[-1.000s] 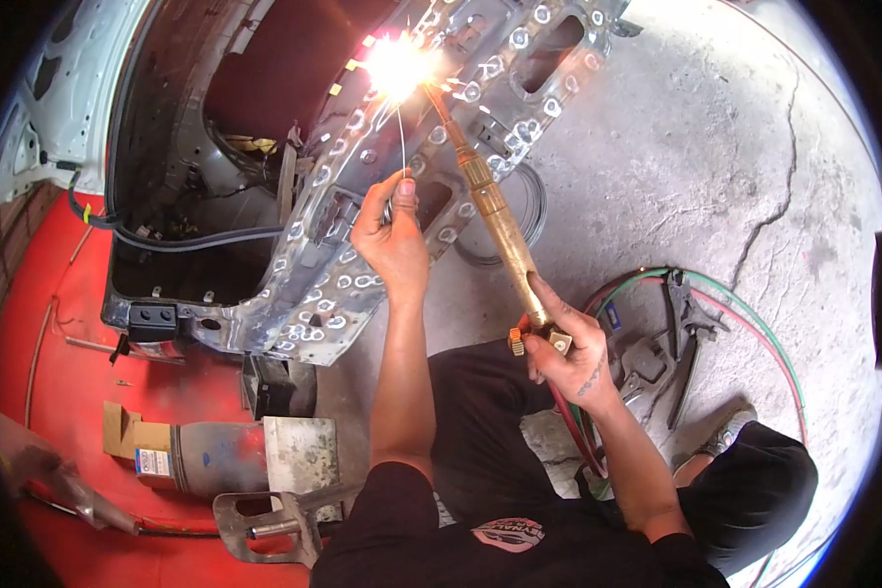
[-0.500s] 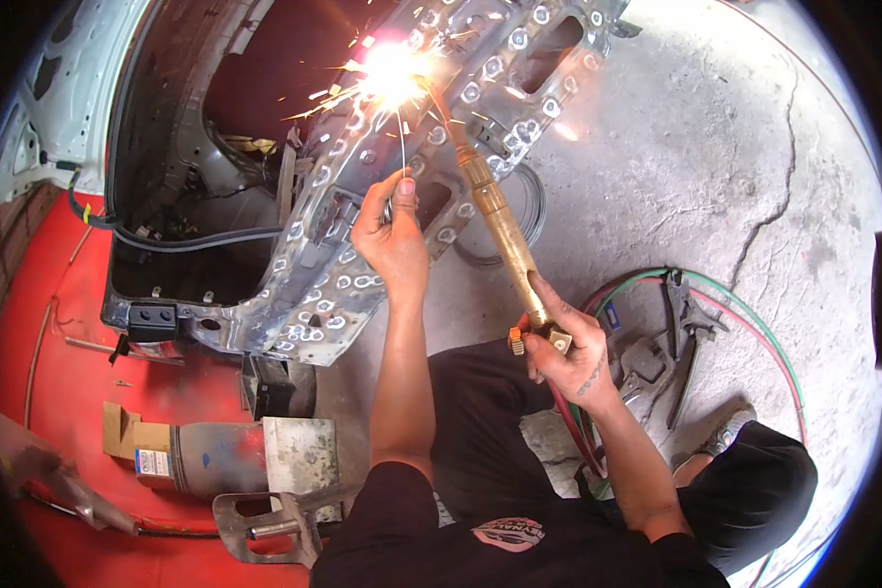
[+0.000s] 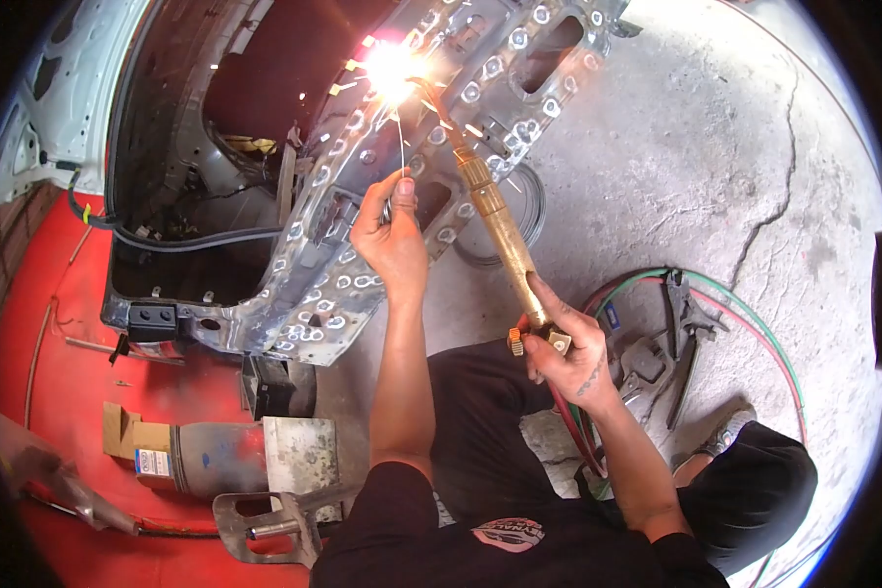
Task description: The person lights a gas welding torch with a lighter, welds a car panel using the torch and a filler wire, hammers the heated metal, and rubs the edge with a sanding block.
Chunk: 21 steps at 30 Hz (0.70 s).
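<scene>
My left hand [image 3: 394, 230] pinches a thin filler rod [image 3: 402, 145], whose upper end runs into a bright glare. Closed around the handle end of a brass gas torch [image 3: 500, 227], my right hand [image 3: 570, 345] sits lower and to the right. The torch's copper tip reaches up to the same glare, where sparks fly from a bare metal car body panel [image 3: 338, 250]. Many round weld marks dot that panel. The glare hides the exact spot where rod, flame and metal meet.
Green and red hoses [image 3: 755, 312] curve over the concrete floor at right, near locking pliers [image 3: 647, 365]. A coil of wire [image 3: 534, 211] lies beyond the panel. At lower left are a grey cylinder [image 3: 220, 459] and a metal clamp [image 3: 265, 529]. A black cable [image 3: 201, 240] crosses the body opening.
The torch tip has shifted very slightly left. The sparks fly in a different pattern, with fewer to the left. Both hands keep almost the same place and grip.
</scene>
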Available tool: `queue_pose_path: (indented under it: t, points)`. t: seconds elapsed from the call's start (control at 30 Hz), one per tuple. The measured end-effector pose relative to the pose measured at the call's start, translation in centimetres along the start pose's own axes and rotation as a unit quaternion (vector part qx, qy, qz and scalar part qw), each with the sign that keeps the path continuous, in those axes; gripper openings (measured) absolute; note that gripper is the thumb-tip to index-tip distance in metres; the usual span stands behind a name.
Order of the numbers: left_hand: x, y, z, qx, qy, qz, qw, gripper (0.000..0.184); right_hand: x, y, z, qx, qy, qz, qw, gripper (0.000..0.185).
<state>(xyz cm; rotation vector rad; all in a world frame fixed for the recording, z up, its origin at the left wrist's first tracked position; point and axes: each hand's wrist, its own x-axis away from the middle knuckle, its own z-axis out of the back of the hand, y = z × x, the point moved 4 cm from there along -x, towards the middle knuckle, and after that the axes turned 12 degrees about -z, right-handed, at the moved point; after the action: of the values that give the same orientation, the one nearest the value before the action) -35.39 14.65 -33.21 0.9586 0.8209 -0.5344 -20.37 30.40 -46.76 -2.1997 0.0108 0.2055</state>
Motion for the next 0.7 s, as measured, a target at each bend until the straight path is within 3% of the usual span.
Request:
queue_pose_path:
  t: [0.4, 0.7]
  points:
    - [-0.08, -0.13, -0.03, -0.007, -0.002, -0.005, 1.0, 0.011, -0.13, 0.97, 0.36, 0.037, -0.026, 0.052, 0.998, 0.067]
    - [-0.07, 0.1, -0.02, -0.014, 0.0, -0.004, 1.0, 0.011, -0.08, 0.47, 0.26, 0.025, -0.026, 0.023, 0.999, 0.067]
